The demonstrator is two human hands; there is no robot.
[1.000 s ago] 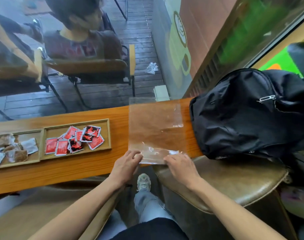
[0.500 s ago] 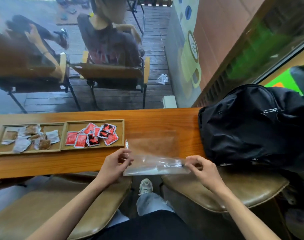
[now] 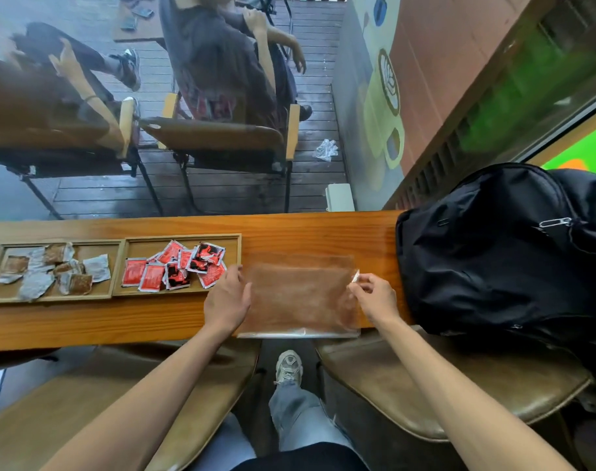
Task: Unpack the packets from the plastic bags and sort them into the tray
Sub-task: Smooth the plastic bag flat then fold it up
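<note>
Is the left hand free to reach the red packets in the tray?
Probably yes. The left hand lies flat on the clear bag's left edge, right beside the red packets in the open tray. Nothing stands between them; it need only let the bag go.

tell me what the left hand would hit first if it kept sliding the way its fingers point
Probably the near right corner of the wooden tray. The left hand lies on the left edge of the plastic bag, fingers pointing away from the person toward that corner and the red packets just behind it.
</note>
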